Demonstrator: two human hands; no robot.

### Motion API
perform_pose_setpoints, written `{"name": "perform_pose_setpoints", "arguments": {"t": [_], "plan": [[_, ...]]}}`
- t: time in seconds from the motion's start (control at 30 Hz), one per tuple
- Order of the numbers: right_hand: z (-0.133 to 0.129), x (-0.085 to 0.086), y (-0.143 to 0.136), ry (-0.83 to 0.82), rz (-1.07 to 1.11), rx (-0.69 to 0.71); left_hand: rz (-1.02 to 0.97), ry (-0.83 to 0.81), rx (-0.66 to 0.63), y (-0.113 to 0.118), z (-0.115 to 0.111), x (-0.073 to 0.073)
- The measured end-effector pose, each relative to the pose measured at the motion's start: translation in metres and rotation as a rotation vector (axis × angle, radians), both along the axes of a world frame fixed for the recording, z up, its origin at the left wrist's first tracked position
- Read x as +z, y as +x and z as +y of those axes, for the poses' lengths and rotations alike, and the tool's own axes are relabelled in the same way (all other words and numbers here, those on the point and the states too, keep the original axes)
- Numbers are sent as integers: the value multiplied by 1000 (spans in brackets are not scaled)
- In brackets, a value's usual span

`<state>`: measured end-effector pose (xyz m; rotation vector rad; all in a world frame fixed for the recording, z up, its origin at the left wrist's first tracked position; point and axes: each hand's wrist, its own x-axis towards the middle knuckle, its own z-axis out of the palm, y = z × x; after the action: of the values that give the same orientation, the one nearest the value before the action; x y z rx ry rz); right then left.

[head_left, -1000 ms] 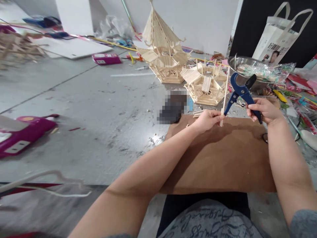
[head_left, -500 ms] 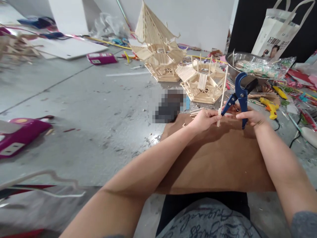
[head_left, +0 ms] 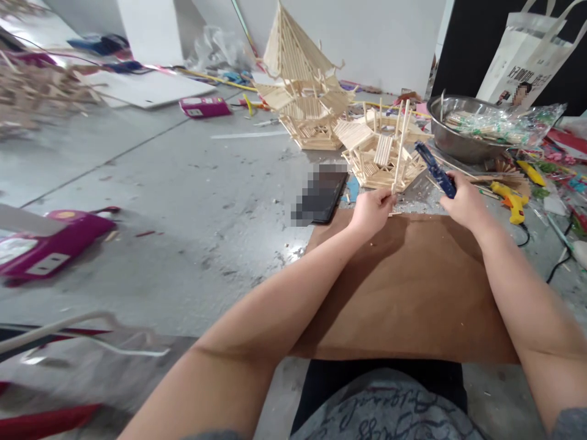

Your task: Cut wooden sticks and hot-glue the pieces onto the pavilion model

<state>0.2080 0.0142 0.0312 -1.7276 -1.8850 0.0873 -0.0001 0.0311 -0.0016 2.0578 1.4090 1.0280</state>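
My left hand point(head_left: 372, 211) is closed, with its fingertips pinching the lower end of a slim wooden stick point(head_left: 402, 142) that stands nearly upright. Part of the wooden pavilion base point(head_left: 369, 177), open at the top with short posts, lies behind the stick. My right hand point(head_left: 464, 198) is wrapped round a blue pipe cutter point(head_left: 435, 170), seen edge-on and tilted up to the left, apart from the stick. Whether its jaws are open cannot be made out. Under both forearms a brown board point(head_left: 413, 287) spans my lap, and a small stick piece lies at its far edge.
A taller wooden pagoda point(head_left: 302, 85) with a pointed roof stands behind. To the right are a steel bowl point(head_left: 458, 137) holding bagged sticks and a yellow glue gun point(head_left: 516, 201). A dark phone point(head_left: 328, 195) lies left of my hand; purple power strips point(head_left: 68, 241) sit further left.
The pipe cutter has come away from the stick's lower end, moved right and turned edge-on. My left hand has moved slightly forward with the stick. The view has swung a little left.
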Motion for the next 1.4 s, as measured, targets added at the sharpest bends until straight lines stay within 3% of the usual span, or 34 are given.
{"name": "perform_pose_setpoints", "arguments": {"t": [0.13,0.33,0.53,1.03,1.4], "plan": [[0,-8,-5,3,-203,50,27,31,41,-1,1,-1],[1,-21,-8,-24,-285,79,83,99,43,-1,-1,1],[-4,-19,-17,-33,-315,139,187,152,46,0,-1,-1],[-13,-18,-29,-11,-394,92,374,205,43,1,-1,-3],[-12,-22,-29,-10,-422,58,400,213,33,1,-1,-5]]}}
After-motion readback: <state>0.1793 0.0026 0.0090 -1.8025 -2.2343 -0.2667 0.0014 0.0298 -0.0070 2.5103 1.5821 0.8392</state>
